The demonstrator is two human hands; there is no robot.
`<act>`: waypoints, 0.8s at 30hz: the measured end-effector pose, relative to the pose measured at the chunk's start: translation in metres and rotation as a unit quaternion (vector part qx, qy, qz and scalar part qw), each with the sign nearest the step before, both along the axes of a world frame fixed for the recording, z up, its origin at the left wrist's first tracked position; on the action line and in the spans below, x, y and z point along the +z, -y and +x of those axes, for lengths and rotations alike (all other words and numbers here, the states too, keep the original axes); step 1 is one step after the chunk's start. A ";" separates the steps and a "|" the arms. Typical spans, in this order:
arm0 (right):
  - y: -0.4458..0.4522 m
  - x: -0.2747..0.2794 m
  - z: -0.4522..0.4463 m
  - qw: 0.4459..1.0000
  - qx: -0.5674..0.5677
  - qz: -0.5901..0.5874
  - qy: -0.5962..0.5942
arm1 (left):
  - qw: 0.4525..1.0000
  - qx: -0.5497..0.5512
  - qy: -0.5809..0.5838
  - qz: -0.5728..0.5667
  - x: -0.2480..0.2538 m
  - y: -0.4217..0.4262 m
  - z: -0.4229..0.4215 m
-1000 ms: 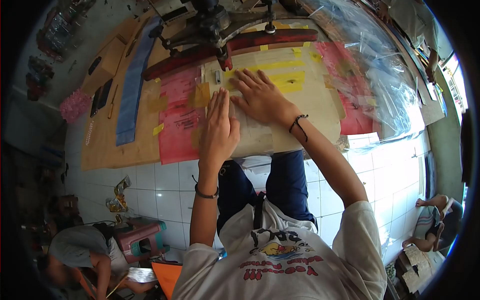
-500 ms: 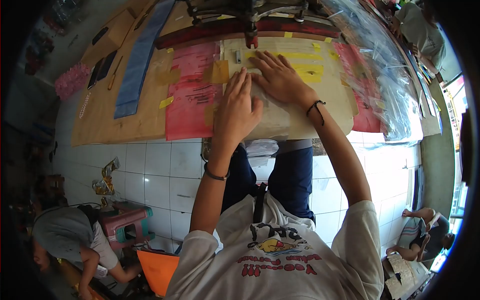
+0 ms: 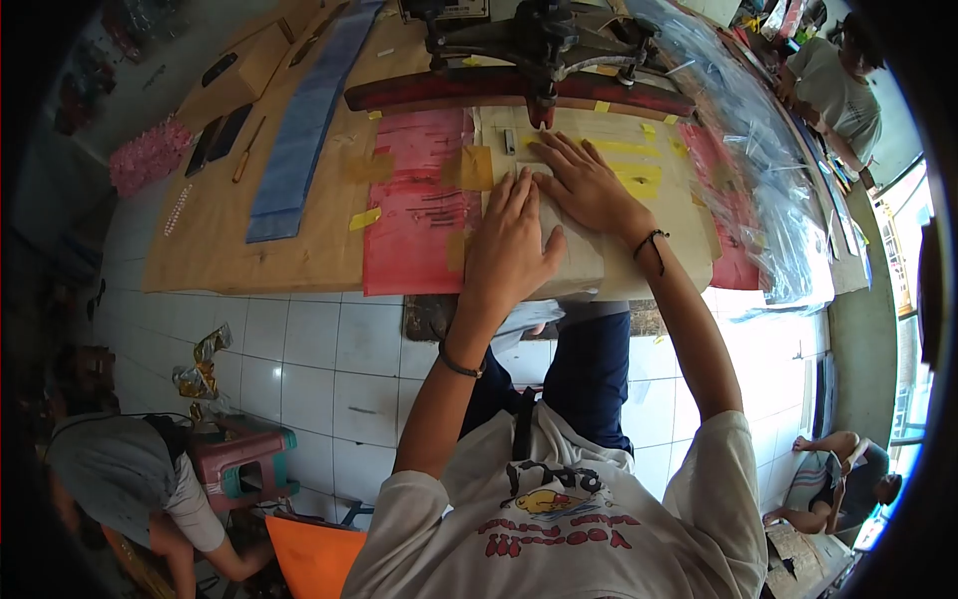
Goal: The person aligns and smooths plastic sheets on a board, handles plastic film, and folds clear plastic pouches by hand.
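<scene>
My left hand lies flat with its fingers stretched out together and its thumb spread to the side. My right hand, with fingers extended, rests just ahead and to the right, its fingertips near the left hand's. Under both palms is a see-through sheet on the tan work surface. A small metal piece lies beyond my left fingertips. Yellow tape strips run to the right of my right hand. Left of my hands is a pink-red sheet with dark marks and brown tape.
A dark metal frame with a red curved bar stands over the table's far side. At left lie a blue strip, phones and a thin tool. Clear plastic heaps at right. Other people are nearby.
The whole view has shifted, so the table and red bar sit lower and more to the right. Both hands stay flat on the sheet; my left thumb is spread wider.
</scene>
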State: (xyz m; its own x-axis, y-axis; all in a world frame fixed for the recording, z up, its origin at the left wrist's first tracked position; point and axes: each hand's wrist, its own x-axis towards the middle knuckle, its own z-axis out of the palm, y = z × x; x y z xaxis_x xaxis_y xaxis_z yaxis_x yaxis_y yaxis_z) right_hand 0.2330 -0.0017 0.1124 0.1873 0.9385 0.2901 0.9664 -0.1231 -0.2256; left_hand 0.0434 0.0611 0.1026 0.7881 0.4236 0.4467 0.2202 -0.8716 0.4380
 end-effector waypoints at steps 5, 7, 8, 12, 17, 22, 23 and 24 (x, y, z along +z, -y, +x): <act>0.002 0.000 -0.002 1.000 0.008 -0.005 -0.005 | 1.000 -0.002 0.002 -0.005 0.002 0.001 -0.003; -0.001 0.000 0.004 1.000 0.015 -0.002 0.006 | 1.000 -0.004 0.005 0.001 0.004 -0.001 -0.001; -0.003 0.000 0.006 1.000 0.014 -0.002 0.006 | 1.000 0.000 0.010 0.009 0.004 -0.002 0.001; 0.000 0.003 0.000 1.000 0.009 -0.005 -0.014 | 0.999 0.021 0.024 0.012 -0.002 0.002 0.005; 0.006 0.003 0.003 0.995 0.011 0.061 -0.074 | 0.999 0.034 0.018 0.000 -0.001 0.004 0.006; 0.029 0.004 -0.009 0.989 -0.004 0.128 -0.073 | 0.999 0.029 0.019 0.013 -0.003 0.001 0.005; 0.031 0.004 -0.010 0.987 -0.007 0.135 -0.086 | 0.999 0.028 0.020 0.013 -0.002 0.002 0.005; 0.033 0.006 -0.013 0.985 -0.012 0.141 -0.099 | 0.999 0.029 0.019 0.014 -0.002 0.003 0.005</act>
